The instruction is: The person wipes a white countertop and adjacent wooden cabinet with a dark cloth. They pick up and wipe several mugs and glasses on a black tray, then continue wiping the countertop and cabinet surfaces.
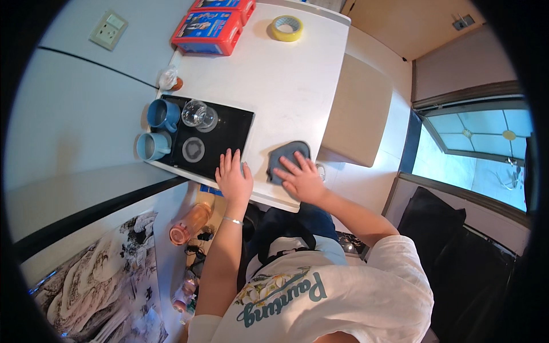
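Note:
My right hand [302,178] lies with spread fingers on a folded dark grey cloth [283,156], which rests on the white tabletop [296,85] near its front right corner. My left hand [234,176] is palm down over the near right edge of a black tray [231,124], holding nothing. A clear glass [194,113] stands on the tray, and a round translucent coaster [193,150] lies on its near part. Two mugs, one dark blue [163,115] and one light blue [152,146], are at the tray's left side by the wall.
Red plastic cases [208,32] and a roll of yellow tape [287,28] are at the table's far end. A small plastic-wrapped item [168,79] sits by the wall. A beige stool [360,111] stands right of the table. An orange-pink bottle [188,227] stands below left.

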The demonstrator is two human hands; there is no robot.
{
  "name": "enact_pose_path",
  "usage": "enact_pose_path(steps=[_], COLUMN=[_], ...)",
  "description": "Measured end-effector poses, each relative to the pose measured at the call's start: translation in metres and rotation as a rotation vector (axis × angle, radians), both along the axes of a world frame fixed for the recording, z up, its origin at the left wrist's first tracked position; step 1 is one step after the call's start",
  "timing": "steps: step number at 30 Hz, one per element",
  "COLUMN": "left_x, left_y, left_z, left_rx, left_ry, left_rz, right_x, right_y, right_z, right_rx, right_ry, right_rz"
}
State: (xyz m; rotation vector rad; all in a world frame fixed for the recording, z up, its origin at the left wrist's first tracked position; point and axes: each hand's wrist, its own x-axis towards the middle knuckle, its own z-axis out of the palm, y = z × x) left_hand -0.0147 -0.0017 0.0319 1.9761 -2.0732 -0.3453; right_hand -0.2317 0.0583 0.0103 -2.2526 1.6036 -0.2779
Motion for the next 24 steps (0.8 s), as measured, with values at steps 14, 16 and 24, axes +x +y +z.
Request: enact_pose_path(steps=[14, 16, 24], left_x=[-0.111, -0.115, -0.136], left_y=[-0.005, -0.008, -0.027], left_z=[-0.002, -0.009, -0.023], left_rx=[0.029, 0.038, -0.007], left_ry=[0.397, 0.433, 0.329], left_rz=[-0.290, -0.285, -0.265], right_x=[-0.036, -0.007, -0.029], right_y=[-0.070, -0.023, -0.052], right_z=[-0.039, -0.025, -0.012], right_rx=[-0.158, -0.146, -0.090], right_ry=[-0.394, -0.259, -0.086], right_rz=[-0.633, -0.577, -0.394])
